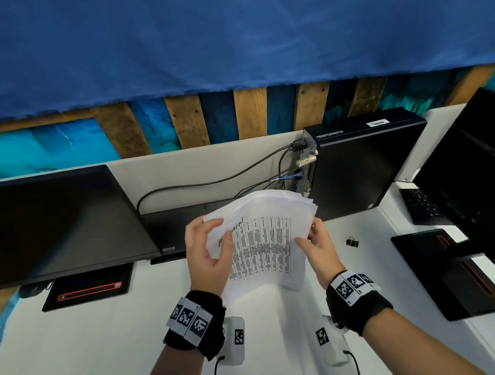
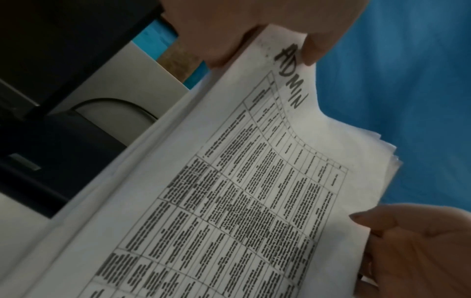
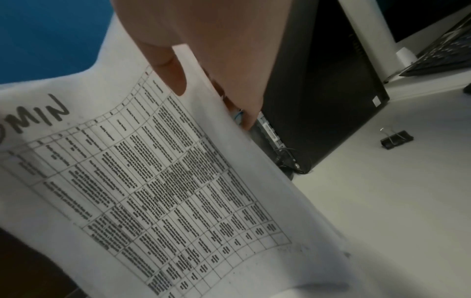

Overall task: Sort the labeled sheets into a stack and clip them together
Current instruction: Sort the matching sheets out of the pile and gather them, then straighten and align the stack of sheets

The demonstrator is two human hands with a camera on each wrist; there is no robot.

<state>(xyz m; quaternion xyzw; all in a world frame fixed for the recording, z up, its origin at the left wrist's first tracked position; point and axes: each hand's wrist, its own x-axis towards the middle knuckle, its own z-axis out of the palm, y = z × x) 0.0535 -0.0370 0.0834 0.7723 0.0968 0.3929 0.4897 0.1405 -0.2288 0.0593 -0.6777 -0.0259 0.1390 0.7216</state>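
The stack of sheets (image 1: 260, 237), top one marked ADMIN, is held up at frame centre, left hand (image 1: 208, 254) and right hand (image 1: 320, 248) pinching its sides; a binder clip (image 1: 352, 242), seemingly closed, lies right on the desk (image 1: 106, 346)

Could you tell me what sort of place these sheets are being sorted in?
Most likely an office workstation: a white desk carries a dark monitor, a small black desktop computer with cables plugged in, and a keyboard at a neighbouring station to the right.
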